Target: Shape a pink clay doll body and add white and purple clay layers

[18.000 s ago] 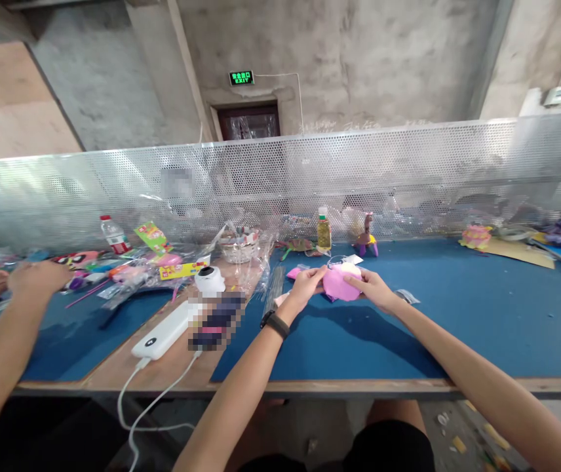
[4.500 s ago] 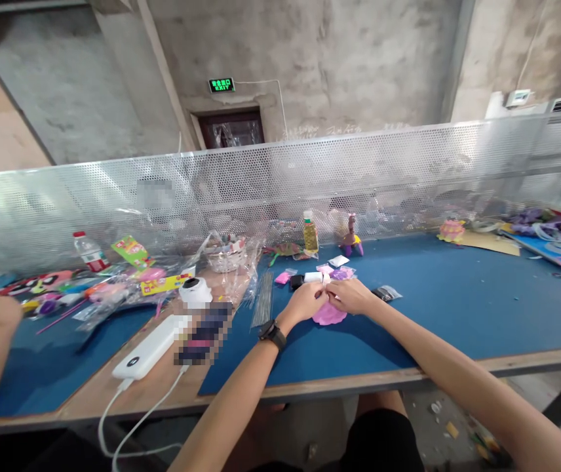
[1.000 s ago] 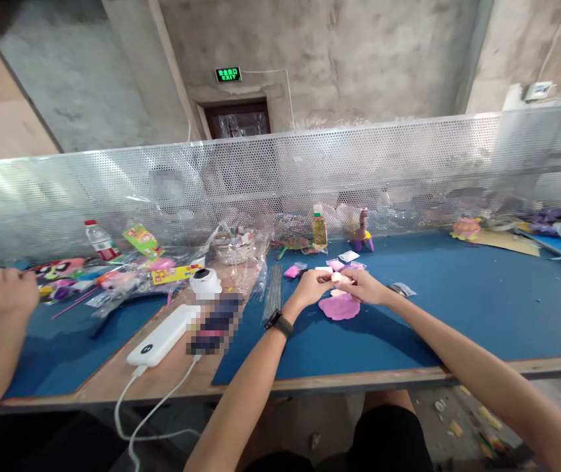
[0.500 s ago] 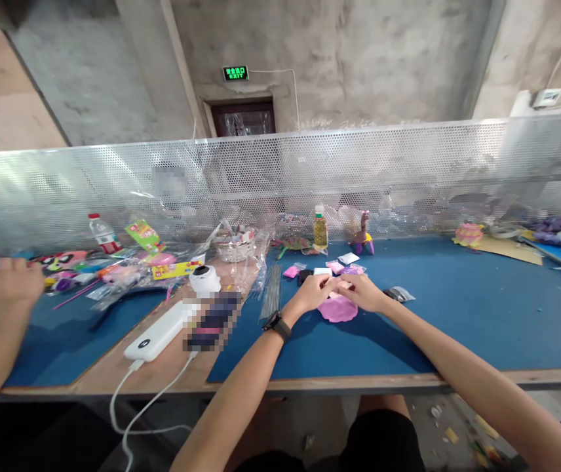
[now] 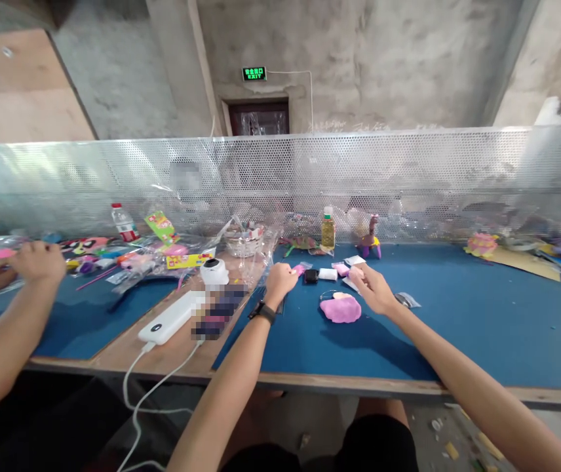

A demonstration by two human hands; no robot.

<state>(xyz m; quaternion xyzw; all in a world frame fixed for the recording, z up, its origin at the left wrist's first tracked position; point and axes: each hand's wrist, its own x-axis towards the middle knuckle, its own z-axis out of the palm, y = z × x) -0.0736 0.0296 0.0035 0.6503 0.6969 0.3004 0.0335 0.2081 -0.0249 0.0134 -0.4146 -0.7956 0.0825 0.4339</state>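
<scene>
A flattened pink-purple piece of modelling clay [image 5: 341, 311] lies on the blue mat, with a small peach-coloured piece [image 5: 343, 296] at its upper edge. My left hand [image 5: 281, 286] is closed at the corner of a small bright pink packet [image 5: 300, 269], left of a black packet [image 5: 310, 276] and a white roll-shaped piece [image 5: 328, 274]. Up and to the right of the clay, my right hand [image 5: 373, 290] pinches a pale, clear-wrapped packet [image 5: 356, 273], its fingers partly covering it. Near that hand lie a pink packet [image 5: 342, 269] and a white packet [image 5: 354, 260].
A power bank [image 5: 172, 319] and a phone [image 5: 219, 313] lie on the wooden strip, near a white camera [image 5: 214, 273]. Behind stand a bottle of yellow liquid [image 5: 328, 229] and a clay animal figure [image 5: 371, 237]. A co-worker's hands [image 5: 39, 262] are at far left.
Both my hands have left the clay and moved apart, the left to the pink packet, the right to the packets at upper right. The clay now lies uncovered. The view has shifted slightly left.
</scene>
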